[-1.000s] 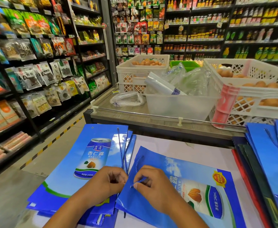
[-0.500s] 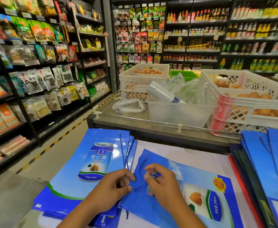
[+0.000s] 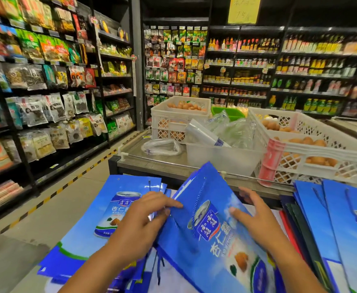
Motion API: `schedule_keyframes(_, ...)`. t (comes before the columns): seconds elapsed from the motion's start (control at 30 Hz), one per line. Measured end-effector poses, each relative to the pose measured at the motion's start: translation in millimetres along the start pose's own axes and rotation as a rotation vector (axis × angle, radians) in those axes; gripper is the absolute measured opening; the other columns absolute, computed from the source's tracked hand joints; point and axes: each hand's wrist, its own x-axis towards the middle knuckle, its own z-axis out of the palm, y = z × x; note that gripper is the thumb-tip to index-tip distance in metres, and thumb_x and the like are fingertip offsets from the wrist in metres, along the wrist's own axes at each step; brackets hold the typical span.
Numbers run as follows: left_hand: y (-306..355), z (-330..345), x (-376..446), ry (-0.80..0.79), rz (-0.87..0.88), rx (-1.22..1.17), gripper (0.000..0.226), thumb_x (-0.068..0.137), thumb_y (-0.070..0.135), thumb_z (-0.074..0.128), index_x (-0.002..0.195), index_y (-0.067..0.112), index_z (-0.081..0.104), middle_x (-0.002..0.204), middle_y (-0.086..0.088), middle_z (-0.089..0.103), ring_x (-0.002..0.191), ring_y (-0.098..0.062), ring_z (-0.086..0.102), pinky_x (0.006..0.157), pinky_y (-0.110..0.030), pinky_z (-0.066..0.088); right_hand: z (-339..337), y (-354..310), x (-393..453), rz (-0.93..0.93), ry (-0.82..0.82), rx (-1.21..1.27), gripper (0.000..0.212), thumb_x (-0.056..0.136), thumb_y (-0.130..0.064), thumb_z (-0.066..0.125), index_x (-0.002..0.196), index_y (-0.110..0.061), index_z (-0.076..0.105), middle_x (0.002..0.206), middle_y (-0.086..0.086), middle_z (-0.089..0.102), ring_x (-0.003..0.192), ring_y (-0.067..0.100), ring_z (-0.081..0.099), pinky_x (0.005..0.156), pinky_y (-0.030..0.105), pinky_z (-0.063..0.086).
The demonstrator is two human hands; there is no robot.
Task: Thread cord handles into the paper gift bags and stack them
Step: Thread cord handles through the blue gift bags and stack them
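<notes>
Leftmost, a stack of flat blue gift bags [image 3: 84,227] lies on the work surface. Beside it the left hand [image 3: 140,223] pinches the left edge of a tilted blue bag [image 3: 213,246], whose cord handle [image 3: 196,208] hangs down its printed face. The right hand [image 3: 258,216], fingers spread nearly straight, presses on the bag's right side. Further right lies another pile of blue bags [image 3: 332,220].

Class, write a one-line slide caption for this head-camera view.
In a shop aisle, both hands, left and right, tilt a blue gift bag with its cord handle threaded.
</notes>
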Motion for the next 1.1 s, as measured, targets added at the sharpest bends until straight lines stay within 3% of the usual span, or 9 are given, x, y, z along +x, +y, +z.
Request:
schedule_keyframes(0.17,24.4,-28.5,18.6,0.147,0.15,0.008,0.033,0.094,0.001,0.055,0.1,0.026,0.076,0.099,0.007,0.068,0.103,-0.022,0.063,0.087,-0.037,0.048,-29.0,-19.8,-17.4,0.15,-0.273,0.135,0.062,0.077,-0.043,0.089,0.131,-0.029,0.062,0.111,0.009,0.073,0.096,0.017,0.074,0.079,0.024,0.057)
schedule_keyframes(0.33,34.1,-36.9,25.0,0.123,0.195,0.023,0.03,0.094,0.003,0.055,0.099,0.025,0.075,0.094,0.005,0.067,0.099,-0.023,0.061,0.084,-0.043,0.046,-18.0,-21.9,-49.8,0.238,-0.366,0.357,0.043,0.084,-0.046,0.081,0.109,-0.012,0.076,0.112,0.017,0.076,0.103,0.031,0.073,0.09,0.046,0.052)
schedule_keyframes(0.5,47.1,-37.3,22.7,0.154,0.247,0.068,0.027,0.099,0.009,0.056,0.111,0.022,0.076,0.106,0.01,0.071,0.108,-0.02,0.064,0.09,-0.033,0.047,-8.4,-31.8,-73.9,0.131,-0.152,0.605,0.066,0.058,-0.054,0.095,0.092,-0.002,0.071,0.1,0.034,0.072,0.083,0.036,0.072,0.07,0.035,0.06)
schedule_keyframes(0.63,47.0,-40.5,22.1,0.274,0.118,0.108,0.035,0.102,0.018,0.063,0.134,0.031,0.065,0.133,0.016,0.063,0.13,-0.012,0.056,0.101,-0.027,0.046,-16.8,-51.9,-91.5,0.009,-0.04,0.602,0.014,0.091,-0.022,0.069,0.089,-0.009,0.074,0.091,0.033,0.072,0.078,0.037,0.072,0.066,0.03,0.059)
schedule_keyframes(0.7,42.1,-36.1,15.2,0.3,-0.004,-0.063,0.048,0.1,0.029,0.067,0.144,0.042,0.053,0.143,0.015,0.057,0.135,-0.007,0.052,0.099,-0.022,0.047,-22.5,-58.4,-96.6,-0.047,0.038,0.557,0.014,0.092,-0.014,0.061,0.088,-0.013,0.075,0.09,0.028,0.074,0.079,0.036,0.072,0.067,0.028,0.058)
schedule_keyframes(0.8,34.8,-17.7,0.9,0.243,-0.266,-0.417,0.053,0.09,0.056,0.066,0.14,0.052,0.05,0.127,0.01,0.065,0.116,-0.013,0.066,0.09,-0.032,0.055,-27.2,-68.6,-100.6,-0.103,0.204,0.557,0.014,0.09,-0.017,0.061,0.09,-0.017,0.076,0.089,0.019,0.077,0.079,0.029,0.074,0.068,0.027,0.058)
schedule_keyframes(0.9,27.3,14.1,-16.8,0.115,-0.478,-0.432,0.032,0.09,0.066,0.064,0.118,0.051,0.066,0.1,0.001,0.072,0.09,-0.013,0.069,0.079,-0.026,0.058,-28.0,-75.8,-103.7,-0.127,0.345,0.558,0.014,0.09,-0.019,0.063,0.091,-0.022,0.076,0.087,0.013,0.078,0.078,0.023,0.074,0.069,0.027,0.058)
schedule_keyframes(1.0,23.6,40.8,-30.3,0.117,-0.519,-0.316,0.058,0.084,0.074,0.062,0.128,0.037,0.068,0.12,0.012,0.074,0.114,-0.005,0.067,0.105,-0.039,0.052,-28.5,-78.3,-107.0,-0.118,0.365,0.512,0.021,0.095,-0.009,0.062,0.09,-0.024,0.076,0.088,0.008,0.08,0.079,0.015,0.075,0.068,0.019,0.058)
schedule_keyframes(1.1,31.8,55.8,-27.3,0.185,-0.486,-0.309,0.023,0.097,0.052,0.062,0.115,0.042,0.071,0.11,0.01,0.077,0.105,-0.005,0.071,0.098,-0.035,0.054,-33.2,-75.2,-111.6,-0.072,0.341,0.451,0.025,0.098,-0.005,0.061,0.092,-0.023,0.077,0.093,0.008,0.08,0.083,0.017,0.076,0.069,0.018,0.058)
